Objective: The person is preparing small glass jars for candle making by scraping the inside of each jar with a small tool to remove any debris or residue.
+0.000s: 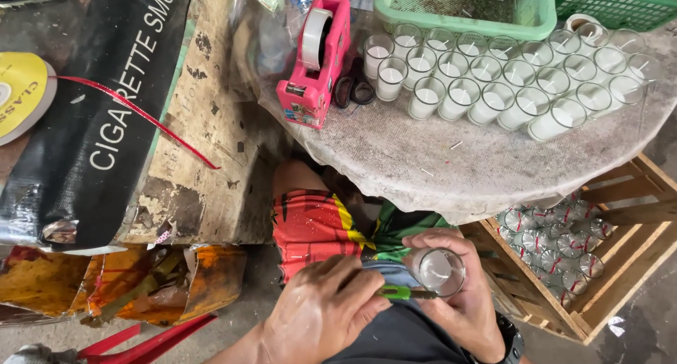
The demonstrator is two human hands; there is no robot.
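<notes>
Nearest the lens, low in frame: left hand (pixel 321 311) curled tight around a slim green-handled tool (pixel 398 292), thumb and fingers clamped along the handle, tip pointing toward three o'clock and reaching the rim of a small clear glass candle cup (pixel 438 271). Tip itself hidden against the glass; blade or pick, cannot tell. Right hand (pixel 462 300) wrapped around that cup from the five o'clock side, fingers closed about its wall, white wax visible inside; wrist cut off by the bottom edge, with a dark watch (pixel 510 339) half out of view.

Under both hands, dark cloth over the lap, and at twelve o'clock from the grip a red, yellow and green patterned garment (pixel 317 226), partly tucked beneath the table.

Farther toward twelve: round table covered in worn grey cloth (pixel 423 166), its far edge cut off. On it, rows of clear glass cups filled with white wax (pixel 493 82), smooth and cylindrical, wicks barely discernible. At ten o'clock of these, a pink plastic tape dispenser (pixel 315 61) with dark-handled scissors (pixel 352 89) just beside it. Beyond, green plastic mesh baskets (pixel 465 11), tops cropped.

At three o'clock, a slatted wooden crate (pixel 620 265) holding shiny wrapped cups (pixel 557 237), partly hidden under the table.

At nine o'clock, peeling board and black printed sheet (pixel 106 124), red ribbon (pixel 134 113) trailing from a yellow spool (pixel 21 89) cut by the left edge.
</notes>
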